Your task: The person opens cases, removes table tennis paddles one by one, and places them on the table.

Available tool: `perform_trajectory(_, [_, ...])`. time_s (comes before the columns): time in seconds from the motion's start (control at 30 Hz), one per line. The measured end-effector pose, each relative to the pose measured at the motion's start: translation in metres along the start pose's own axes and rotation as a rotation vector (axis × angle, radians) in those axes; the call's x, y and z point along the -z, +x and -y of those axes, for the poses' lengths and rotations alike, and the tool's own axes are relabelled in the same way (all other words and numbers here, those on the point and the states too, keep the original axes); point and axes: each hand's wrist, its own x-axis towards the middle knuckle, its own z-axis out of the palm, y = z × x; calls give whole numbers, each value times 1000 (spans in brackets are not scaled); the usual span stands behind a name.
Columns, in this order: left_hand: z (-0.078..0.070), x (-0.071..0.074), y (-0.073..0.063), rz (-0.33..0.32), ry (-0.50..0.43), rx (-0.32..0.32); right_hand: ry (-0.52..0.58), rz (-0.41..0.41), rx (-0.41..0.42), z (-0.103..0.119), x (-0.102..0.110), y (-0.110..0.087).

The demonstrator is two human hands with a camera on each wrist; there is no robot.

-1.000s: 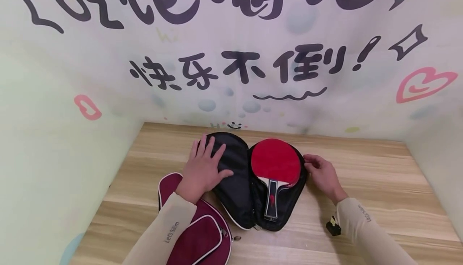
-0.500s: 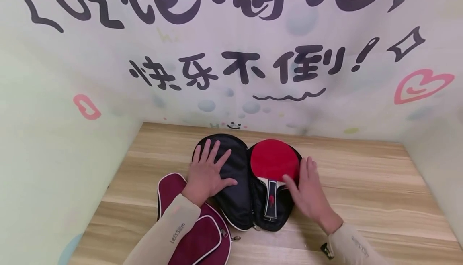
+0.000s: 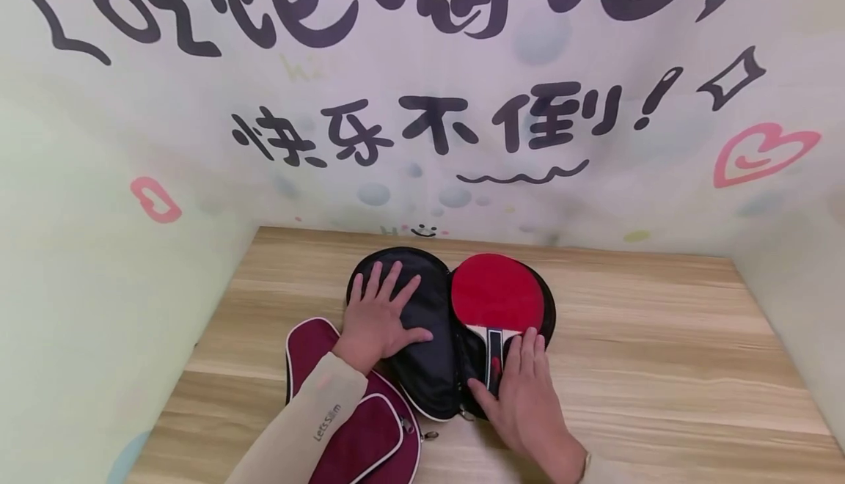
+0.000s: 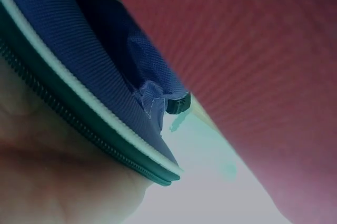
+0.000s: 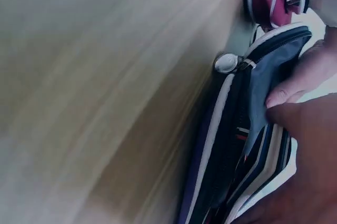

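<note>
A red table tennis bat (image 3: 498, 293) lies face up in the right half of an opened black zip case (image 3: 432, 337). My left hand (image 3: 372, 319) rests on the case's left half, fingers straight and spread. Over the bat's handle (image 3: 495, 348) is my right hand (image 3: 531, 403), its fingers straight along the right side and its thumb apart on the left; it hides the handle's lower end. The right wrist view shows the zipped edge of the case (image 5: 224, 124) beside my right hand (image 5: 310, 150).
A maroon case (image 3: 370, 433) with white piping lies at the left front, partly under my left forearm. Its zip pull (image 3: 430, 435) points right. The wooden tabletop (image 3: 660, 337) meets a printed wall (image 3: 422, 191) at the back.
My right hand has left the case's right edge and moved left and toward me, onto the bat's handle. My left hand has shifted slightly on the left half.
</note>
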Motion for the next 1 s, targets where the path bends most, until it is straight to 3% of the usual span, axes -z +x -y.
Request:
perform_trajectory(0.13, [0, -1, 2, 19, -14, 13, 114, 11, -6, -10, 0, -5])
perform_trajectory(0.3, [1, -1, 2, 27, -26, 16, 347, -14, -59, -29, -7, -4])
perform_trajectory(0.43, [0, -2, 3, 27, -33, 11, 461, -92, -111, -41, -13, -1])
perform_trajectory(0.63, [0, -3, 4, 38, -41, 15, 432, -331, -85, -51, -9, 5])
perform_trajectory(0.87, [0, -5, 3, 38, -54, 17, 412, -447, -71, -66, 6, 7])
perform_trajectory(1.0, [0, -2, 2, 28, -60, 13, 422, -465, -174, -86, 18, 9])
